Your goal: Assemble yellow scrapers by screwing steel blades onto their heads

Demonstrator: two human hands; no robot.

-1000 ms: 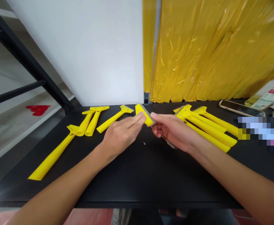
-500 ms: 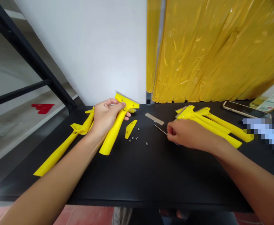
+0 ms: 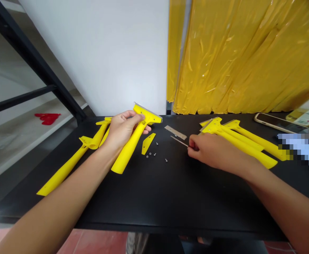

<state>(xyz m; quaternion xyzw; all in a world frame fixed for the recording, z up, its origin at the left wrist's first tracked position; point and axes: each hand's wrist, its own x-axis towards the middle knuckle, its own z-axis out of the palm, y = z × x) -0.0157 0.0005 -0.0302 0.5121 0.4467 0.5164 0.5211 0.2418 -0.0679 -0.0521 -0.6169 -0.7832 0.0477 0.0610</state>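
Note:
My left hand (image 3: 126, 128) grips a yellow plastic scraper (image 3: 129, 148) just below its head, thumb on the front. A thin metal blade runs along the scraper's top edge. In my right hand (image 3: 205, 151) is a slim screwdriver (image 3: 180, 141); its shaft points left and its handle is hidden by the fingers. Between the hands, a loose yellow cover plate (image 3: 148, 143) lies on the black table (image 3: 154, 197). Behind the screwdriver's shaft rests a flat metal blade (image 3: 175, 132). Small screws (image 3: 166, 160) and nuts (image 3: 147, 156) lie scattered near the plate.
More yellow scrapers (image 3: 249, 141) are piled at the right, partly behind my right hand. Yellow handles (image 3: 64, 171) lie at the left. A phone (image 3: 281, 123) is at the back right. A white panel (image 3: 112, 60) and yellow wrapped stack (image 3: 236, 60) stand behind.
The screwdriver's shaft has swung up slightly and its tip now lies closer to the loose blade. My left hand still holds the scraper; the view has shifted a little.

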